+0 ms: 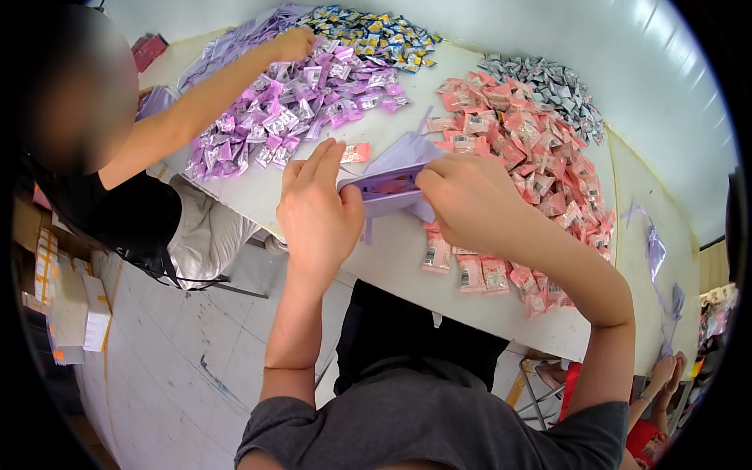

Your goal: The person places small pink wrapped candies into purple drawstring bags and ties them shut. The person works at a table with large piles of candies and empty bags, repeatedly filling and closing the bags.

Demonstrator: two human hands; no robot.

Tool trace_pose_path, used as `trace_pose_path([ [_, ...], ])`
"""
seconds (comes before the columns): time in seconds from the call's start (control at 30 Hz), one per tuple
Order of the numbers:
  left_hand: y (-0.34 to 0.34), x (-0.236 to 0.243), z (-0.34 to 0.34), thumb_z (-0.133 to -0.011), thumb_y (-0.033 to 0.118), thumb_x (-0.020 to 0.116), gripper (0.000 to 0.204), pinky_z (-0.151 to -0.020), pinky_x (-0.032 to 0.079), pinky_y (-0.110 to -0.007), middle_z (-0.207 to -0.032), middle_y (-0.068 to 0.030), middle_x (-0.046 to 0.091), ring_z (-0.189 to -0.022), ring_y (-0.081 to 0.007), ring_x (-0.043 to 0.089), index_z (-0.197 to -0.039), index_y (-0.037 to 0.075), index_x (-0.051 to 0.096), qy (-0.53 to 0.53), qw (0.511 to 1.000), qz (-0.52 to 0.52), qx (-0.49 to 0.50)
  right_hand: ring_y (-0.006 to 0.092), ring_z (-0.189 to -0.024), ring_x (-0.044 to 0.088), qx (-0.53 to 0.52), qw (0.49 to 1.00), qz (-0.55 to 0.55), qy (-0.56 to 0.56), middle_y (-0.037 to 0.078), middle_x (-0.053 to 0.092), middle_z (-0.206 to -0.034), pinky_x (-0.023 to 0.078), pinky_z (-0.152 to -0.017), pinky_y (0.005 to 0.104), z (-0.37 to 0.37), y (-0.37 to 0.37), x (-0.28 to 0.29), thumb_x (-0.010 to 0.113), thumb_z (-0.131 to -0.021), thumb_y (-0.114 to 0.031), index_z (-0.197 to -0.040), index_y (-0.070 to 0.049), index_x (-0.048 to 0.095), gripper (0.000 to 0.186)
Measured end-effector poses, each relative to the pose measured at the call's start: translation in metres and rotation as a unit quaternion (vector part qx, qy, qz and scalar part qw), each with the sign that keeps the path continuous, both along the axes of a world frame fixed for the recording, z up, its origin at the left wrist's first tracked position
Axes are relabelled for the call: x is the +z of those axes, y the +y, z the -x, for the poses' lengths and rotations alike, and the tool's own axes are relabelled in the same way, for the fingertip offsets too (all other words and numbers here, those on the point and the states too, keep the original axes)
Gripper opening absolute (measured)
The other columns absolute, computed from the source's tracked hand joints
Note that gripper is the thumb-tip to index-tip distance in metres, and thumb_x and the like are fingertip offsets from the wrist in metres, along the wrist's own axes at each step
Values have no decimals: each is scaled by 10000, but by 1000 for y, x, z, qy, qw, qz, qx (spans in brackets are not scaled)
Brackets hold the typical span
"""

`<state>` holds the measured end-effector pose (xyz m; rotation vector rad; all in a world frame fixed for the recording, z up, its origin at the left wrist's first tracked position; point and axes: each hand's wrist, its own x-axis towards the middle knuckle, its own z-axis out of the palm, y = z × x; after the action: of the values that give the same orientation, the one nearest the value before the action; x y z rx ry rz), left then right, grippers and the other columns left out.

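Observation:
My left hand grips the left end of a small lilac pouch by the thumb side, its longer fingers raised. My right hand pinches the pouch's right edge. Its mouth gapes, showing small pink and dark contents too small to name. Lilac fabric lies behind it, beside a loose pink packet. A heap of pink packets is to the right, a heap of lilac packets beyond at the left.
Further back lie blue-yellow packets, grey packets and lilac bags on the white table. A co-worker's hand reaches into the left heaps. Another person's hands are at the lower right, near cartons.

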<state>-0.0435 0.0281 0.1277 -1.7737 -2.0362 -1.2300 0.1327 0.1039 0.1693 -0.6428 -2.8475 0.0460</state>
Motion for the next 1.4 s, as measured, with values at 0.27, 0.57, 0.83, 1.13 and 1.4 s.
trace_pose_path([
  [0.27,11,-30,8,-835,148,517,205,-707,460,-379,-1032,-130,640,-890,-328,566,-779,-21,618,56,998,-15,-28,306,-1137,422,-19,978,1,206,107,476,-1194,347,-891,456,-11,13,-47,702,-583,3,-1070,-76,565,513],
  [0.57,22,-34,55,-893,337,539,406,-680,442,-297,-828,-100,642,-735,-176,566,-864,-57,632,-388,900,147,-135,259,-754,580,-85,937,254,223,163,606,-812,446,-700,355,17,63,-60,610,-807,-132,-999,21,578,248],
  [0.83,10,-23,59,-862,191,579,223,-469,312,-234,-579,36,469,-522,-51,403,-794,-19,613,-271,922,186,-206,194,-527,432,-112,958,144,222,133,482,-584,362,-516,336,-1,72,-51,621,-815,-177,-770,37,549,230],
  [1.13,-53,9,47,-850,135,569,267,-403,152,-235,-501,48,302,-438,-51,235,-639,43,436,-660,648,-65,-374,95,-462,405,-83,790,398,460,23,463,-509,263,-423,265,-164,-49,23,575,-835,-208,-537,-3,487,373],
  [1.4,64,38,-49,-873,224,552,223,-471,263,-201,-567,61,430,-515,-28,354,-766,42,625,-419,752,243,-447,64,-432,198,-164,540,338,753,-61,256,-482,168,-412,227,-309,-62,61,506,-921,-275,-641,-118,411,334],
])
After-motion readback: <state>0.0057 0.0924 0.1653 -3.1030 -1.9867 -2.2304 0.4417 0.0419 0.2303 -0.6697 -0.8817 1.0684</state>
